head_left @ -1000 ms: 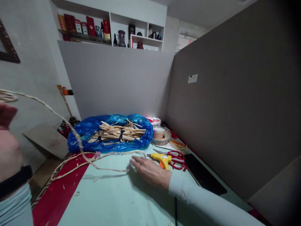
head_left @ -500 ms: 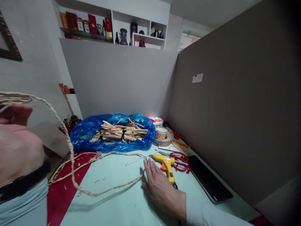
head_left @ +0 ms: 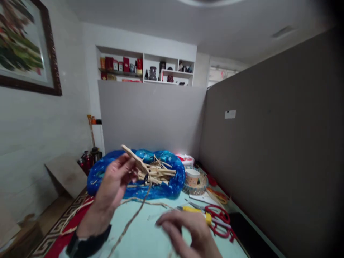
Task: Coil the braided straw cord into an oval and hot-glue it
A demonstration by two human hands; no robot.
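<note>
My left hand [head_left: 115,179] is raised in front of the blue plastic bag, its fingers closed on a flat coil of twisted straw cord [head_left: 135,159]. A strand of the cord runs down from the coil and leaves the view at the bottom. Lower right, my right hand [head_left: 188,225] is over the pale green tabletop [head_left: 139,229], slightly blurred, with fingers bent and apart and nothing visible in them. It partly covers the yellow glue gun [head_left: 191,209]. Red-handled scissors [head_left: 219,215] lie to the right of that hand.
The blue plastic bag [head_left: 163,193] holds a tied bundle of dry straw [head_left: 161,175]. A paper cup [head_left: 192,176] stands in a round woven tray [head_left: 204,182]. A black phone [head_left: 252,233] lies at the right. Grey partitions [head_left: 153,114] enclose the table's back and right.
My left hand has swung from the far left to the middle with the coil. My right hand has lifted off the table and curled its fingers. The view has tilted up.
</note>
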